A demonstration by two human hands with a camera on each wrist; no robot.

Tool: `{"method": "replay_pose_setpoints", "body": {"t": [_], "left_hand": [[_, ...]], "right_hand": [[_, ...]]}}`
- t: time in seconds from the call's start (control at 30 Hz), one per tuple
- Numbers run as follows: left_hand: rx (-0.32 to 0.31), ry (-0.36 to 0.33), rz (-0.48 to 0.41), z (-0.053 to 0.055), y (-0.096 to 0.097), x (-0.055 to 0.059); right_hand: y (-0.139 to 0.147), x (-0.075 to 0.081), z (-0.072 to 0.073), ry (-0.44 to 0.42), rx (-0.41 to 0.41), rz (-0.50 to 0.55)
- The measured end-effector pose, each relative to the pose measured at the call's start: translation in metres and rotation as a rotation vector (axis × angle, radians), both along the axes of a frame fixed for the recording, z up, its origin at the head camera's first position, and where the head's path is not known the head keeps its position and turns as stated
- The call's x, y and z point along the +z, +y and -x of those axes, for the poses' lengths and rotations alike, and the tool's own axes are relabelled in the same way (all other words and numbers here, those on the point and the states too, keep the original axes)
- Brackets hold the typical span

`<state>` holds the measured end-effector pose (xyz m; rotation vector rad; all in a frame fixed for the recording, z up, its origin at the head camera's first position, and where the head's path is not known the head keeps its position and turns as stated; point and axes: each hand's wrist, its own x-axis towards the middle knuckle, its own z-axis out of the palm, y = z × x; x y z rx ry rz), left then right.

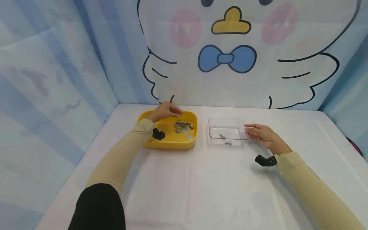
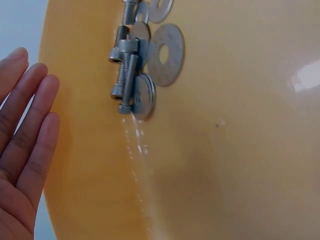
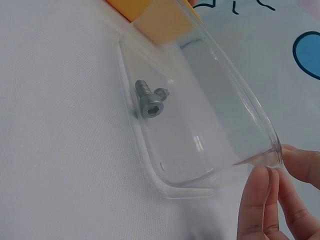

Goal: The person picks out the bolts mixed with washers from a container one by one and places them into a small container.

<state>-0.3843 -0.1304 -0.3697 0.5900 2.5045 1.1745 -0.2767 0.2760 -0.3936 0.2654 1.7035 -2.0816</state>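
Observation:
My left hand (image 1: 164,111) hovers over the back of a yellow tray (image 1: 169,145), its fingers (image 2: 36,135) extended in the left wrist view with nothing visible in them. Inside the tray, a pile of socket head bolts (image 2: 125,75) lies with flat washers (image 2: 172,62), near the right side in the head view. To the right stands a clear plastic box (image 1: 227,138). My right hand (image 1: 263,135) pinches its right rim between thumb and fingers. Two bolts (image 3: 151,106) lie on the box floor, one with its hex socket facing the right wrist camera.
Tray and box stand side by side on a white-covered table (image 1: 218,185), towards its back edge. Behind rises a printed curtain (image 1: 227,86) with a cartoon figure. Another pale blue curtain (image 1: 51,95) hangs on the left. A black wrist camera (image 1: 265,160) sits below the right wrist.

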Motion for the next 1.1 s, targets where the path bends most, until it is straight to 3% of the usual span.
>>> {"method": "replay_pose_setpoints", "body": {"t": [0.3, 0.67, 1.1], "left_hand": [[0.023, -0.011, 0.037, 0.010, -0.007, -0.020], [-0.007, 0.013, 0.051, 0.004, -0.009, -0.024], [-0.047, -0.009, 0.081, 0.003, -0.014, -0.031]], "right_hand": [[0.000, 0.000, -0.001, -0.007, -0.005, 0.024], [-0.001, 0.001, -0.001, 0.008, -0.020, 0.014], [-0.001, 0.000, 0.000, 0.010, -0.010, 0.001]]}}
